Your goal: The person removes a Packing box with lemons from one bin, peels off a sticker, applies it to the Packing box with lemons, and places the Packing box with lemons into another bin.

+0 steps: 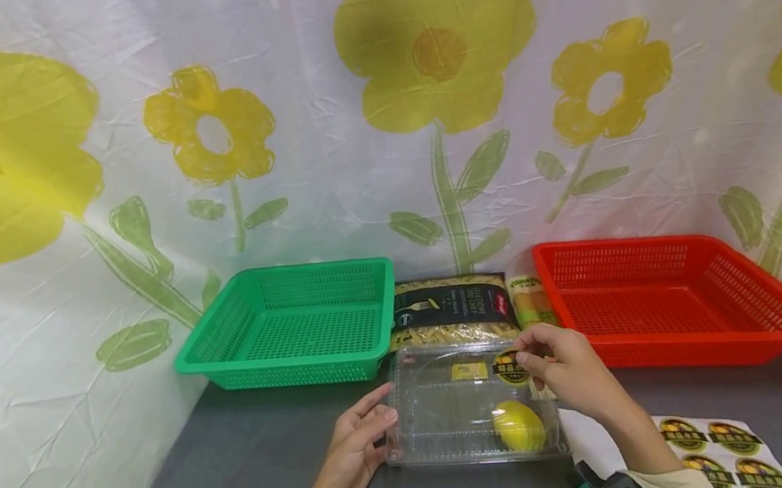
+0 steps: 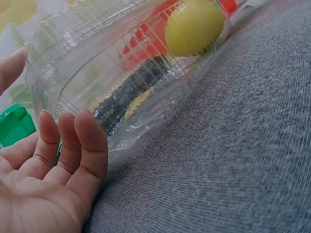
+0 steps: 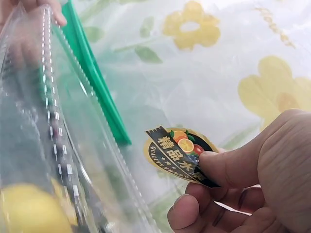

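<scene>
A clear plastic clamshell box [image 1: 436, 420] lies on the table with its lid down. Inside, at the near right, is a yellow fruit [image 1: 518, 426] that looks like a lemon. My left hand [image 1: 359, 443] grips the box's left edge, fingers bent against the side wall and one digit higher by the lid in the left wrist view. Between thumb and forefinger my right hand [image 1: 561, 365] pinches an oval black-and-gold fruit sticker [image 3: 172, 153] by one end. The sticker is above the lid's far right corner; in the right wrist view it appears apart from the lid.
A green basket [image 1: 290, 371] stands back left, a red basket [image 1: 684, 349] back right. Between them lie a pasta bag [image 1: 449, 305] and a green-and-orange packet [image 1: 531, 301]. A sheet of matching stickers [image 1: 722, 452] rests at the near right, partly behind my right forearm.
</scene>
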Tool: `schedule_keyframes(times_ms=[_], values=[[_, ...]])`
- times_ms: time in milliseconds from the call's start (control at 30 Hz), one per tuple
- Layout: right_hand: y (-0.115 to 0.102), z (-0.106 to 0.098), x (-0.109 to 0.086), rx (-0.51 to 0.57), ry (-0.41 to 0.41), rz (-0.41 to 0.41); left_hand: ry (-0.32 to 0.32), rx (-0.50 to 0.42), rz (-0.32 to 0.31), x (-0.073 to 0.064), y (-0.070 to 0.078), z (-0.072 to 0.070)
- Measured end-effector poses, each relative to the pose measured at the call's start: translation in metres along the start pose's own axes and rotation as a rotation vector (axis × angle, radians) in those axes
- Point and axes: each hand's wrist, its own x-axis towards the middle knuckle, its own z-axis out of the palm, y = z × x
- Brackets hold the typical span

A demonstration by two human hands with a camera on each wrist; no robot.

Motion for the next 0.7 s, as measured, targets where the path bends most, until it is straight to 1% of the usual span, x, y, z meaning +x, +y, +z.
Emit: schedule_keyframes(times_ms=[300, 467, 533, 700], values=[[-0.009, 0.025, 0.013, 0.025, -0.006, -0.029, -0.013, -0.005, 0.001, 0.000, 0.000, -0.001], [-0.005, 0.035, 0.014, 0.046, -0.019, -0.042, -0.011, -0.008, -0.002, 0.001, -0.001, 0.000], [-0.002, 0.038, 0.015, 0.053, -0.017, -0.062, -0.013, -0.007, -0.001, 0.001, -0.001, 0.000], [0.004, 0.047, 0.021, 0.015, -0.005, -0.094, -0.007, 0.002, 0.006, -0.001, 0.000, -0.002]])
